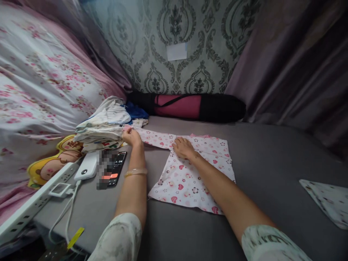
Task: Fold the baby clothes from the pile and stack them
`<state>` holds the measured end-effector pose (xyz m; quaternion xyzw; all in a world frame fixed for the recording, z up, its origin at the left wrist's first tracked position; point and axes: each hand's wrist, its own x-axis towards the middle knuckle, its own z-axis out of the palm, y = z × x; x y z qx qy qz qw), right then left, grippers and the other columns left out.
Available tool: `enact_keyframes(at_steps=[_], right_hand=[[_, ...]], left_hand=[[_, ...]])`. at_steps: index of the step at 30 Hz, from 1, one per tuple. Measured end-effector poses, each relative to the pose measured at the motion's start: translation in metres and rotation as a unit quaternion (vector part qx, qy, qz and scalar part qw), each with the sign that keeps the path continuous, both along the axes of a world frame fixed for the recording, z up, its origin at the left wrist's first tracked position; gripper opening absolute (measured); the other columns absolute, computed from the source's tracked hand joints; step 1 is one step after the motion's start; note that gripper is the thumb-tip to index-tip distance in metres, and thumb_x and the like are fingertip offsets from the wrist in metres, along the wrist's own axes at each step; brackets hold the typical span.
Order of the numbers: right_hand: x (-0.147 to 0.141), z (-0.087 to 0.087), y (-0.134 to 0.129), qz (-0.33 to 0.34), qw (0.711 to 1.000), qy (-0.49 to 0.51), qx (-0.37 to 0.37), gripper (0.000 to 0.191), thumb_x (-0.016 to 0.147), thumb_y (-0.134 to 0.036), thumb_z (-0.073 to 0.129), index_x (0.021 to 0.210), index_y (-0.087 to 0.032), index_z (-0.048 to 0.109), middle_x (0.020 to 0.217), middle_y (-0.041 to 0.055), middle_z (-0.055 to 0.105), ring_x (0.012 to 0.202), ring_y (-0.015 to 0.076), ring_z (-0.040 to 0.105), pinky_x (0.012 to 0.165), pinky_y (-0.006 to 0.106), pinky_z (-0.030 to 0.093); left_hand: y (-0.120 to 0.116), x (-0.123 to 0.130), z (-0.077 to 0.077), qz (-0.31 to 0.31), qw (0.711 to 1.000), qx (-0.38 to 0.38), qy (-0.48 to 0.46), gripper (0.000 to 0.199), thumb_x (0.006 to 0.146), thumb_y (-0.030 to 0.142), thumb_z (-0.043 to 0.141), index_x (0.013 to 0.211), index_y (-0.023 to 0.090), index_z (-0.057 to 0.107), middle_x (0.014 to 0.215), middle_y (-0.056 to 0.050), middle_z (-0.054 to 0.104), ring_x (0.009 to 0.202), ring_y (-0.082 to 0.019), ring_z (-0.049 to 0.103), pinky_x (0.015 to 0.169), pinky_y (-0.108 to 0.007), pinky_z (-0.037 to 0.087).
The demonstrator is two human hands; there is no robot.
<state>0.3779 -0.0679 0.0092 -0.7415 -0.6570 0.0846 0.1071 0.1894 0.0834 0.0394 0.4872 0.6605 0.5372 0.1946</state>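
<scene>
A small white garment (187,181) with pink hearts and flowers lies spread on the grey sheet. One sleeve stretches out to the left, and its pink cuff end is pinched in my left hand (132,137), slightly above the sheet. My right hand (183,148) lies flat on the garment near the base of that sleeve, fingers extended and pressing on the cloth. A bracelet circles my left wrist. My right forearm crosses over the garment's right part and hides some of it.
Stacked clothes (104,125) stand at the left, by a phone (118,168), a white power bank (87,166) and a power strip (40,199) with cables. A black and red bag (179,106) lies along the wall. Folded cloth (328,199) sits at the right.
</scene>
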Motion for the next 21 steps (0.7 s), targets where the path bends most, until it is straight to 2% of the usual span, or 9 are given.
enact_keyframes(at_steps=[3, 6, 9, 12, 14, 17, 21], right_hand=[[-0.001, 0.002, 0.004, -0.008, 1.0, -0.01, -0.001, 0.048, 0.097, -0.043, 0.03, 0.132, -0.016, 0.05, 0.139, 0.0112, 0.049, 0.124, 0.0265, 0.042, 0.105, 0.037, 0.03], [-0.004, 0.002, 0.007, -0.018, 1.0, -0.024, -0.006, 0.052, 0.094, -0.046, 0.037, 0.135, -0.015, 0.047, 0.138, 0.0133, 0.047, 0.123, 0.0295, 0.04, 0.104, 0.039, 0.03], [-0.006, 0.007, 0.011, -0.029, 0.999, -0.031, -0.024, 0.056, 0.091, -0.047, 0.04, 0.136, -0.015, 0.046, 0.137, 0.0151, 0.046, 0.123, 0.0316, 0.04, 0.102, 0.041, 0.031], [-0.006, 0.017, 0.019, -0.041, 0.996, -0.032, -0.068, 0.063, 0.086, -0.052, 0.045, 0.139, -0.018, 0.044, 0.137, 0.0155, 0.045, 0.124, 0.0335, 0.04, 0.1, 0.042, 0.033], [-0.005, 0.025, 0.026, -0.051, 0.993, -0.034, -0.105, 0.069, 0.081, -0.054, 0.05, 0.141, -0.02, 0.042, 0.137, 0.0157, 0.045, 0.124, 0.0347, 0.04, 0.099, 0.043, 0.035], [-0.005, 0.033, 0.034, -0.062, 0.988, -0.034, -0.136, 0.074, 0.075, -0.053, 0.057, 0.141, -0.022, 0.043, 0.136, 0.0156, 0.045, 0.126, 0.0358, 0.039, 0.097, 0.044, 0.035], [-0.006, 0.032, 0.039, -0.076, 0.988, -0.023, -0.133, 0.072, 0.073, -0.053, 0.058, 0.138, -0.023, 0.046, 0.137, 0.0153, 0.044, 0.129, 0.037, 0.037, 0.099, 0.048, 0.033]], left_hand=[[0.002, 0.01, 0.022, 0.025, 0.995, 0.04, -0.088, 0.038, 0.078, 0.018, 0.046, 0.111, 0.009, 0.063, 0.095, -0.009, 0.065, 0.088, -0.019, 0.063, 0.082, -0.034, 0.051], [-0.005, 0.023, 0.043, -0.028, 0.978, 0.093, -0.185, 0.036, 0.08, 0.023, 0.049, 0.111, 0.011, 0.062, 0.092, -0.006, 0.064, 0.082, -0.016, 0.062, 0.076, -0.03, 0.052], [-0.024, 0.037, 0.057, -0.081, 0.948, 0.131, -0.279, 0.033, 0.081, 0.027, 0.051, 0.108, 0.012, 0.063, 0.086, -0.003, 0.062, 0.075, -0.012, 0.061, 0.07, -0.025, 0.051], [-0.046, 0.053, 0.063, -0.143, 0.917, 0.157, -0.338, 0.034, 0.081, 0.03, 0.054, 0.108, 0.012, 0.063, 0.089, -0.003, 0.064, 0.076, -0.011, 0.061, 0.069, -0.022, 0.05], [-0.059, 0.062, 0.064, -0.189, 0.904, 0.167, -0.347, 0.035, 0.082, 0.033, 0.055, 0.11, 0.014, 0.064, 0.096, -0.005, 0.065, 0.082, -0.012, 0.062, 0.07, -0.022, 0.05], [-0.074, 0.073, 0.063, -0.238, 0.895, 0.166, -0.338, 0.036, 0.083, 0.037, 0.056, 0.112, 0.017, 0.064, 0.105, -0.007, 0.065, 0.092, -0.015, 0.063, 0.072, -0.022, 0.051], [-0.085, 0.084, 0.061, -0.278, 0.891, 0.153, -0.325, 0.037, 0.085, 0.038, 0.057, 0.116, 0.019, 0.064, 0.111, -0.007, 0.064, 0.097, -0.016, 0.063, 0.072, -0.024, 0.052]])
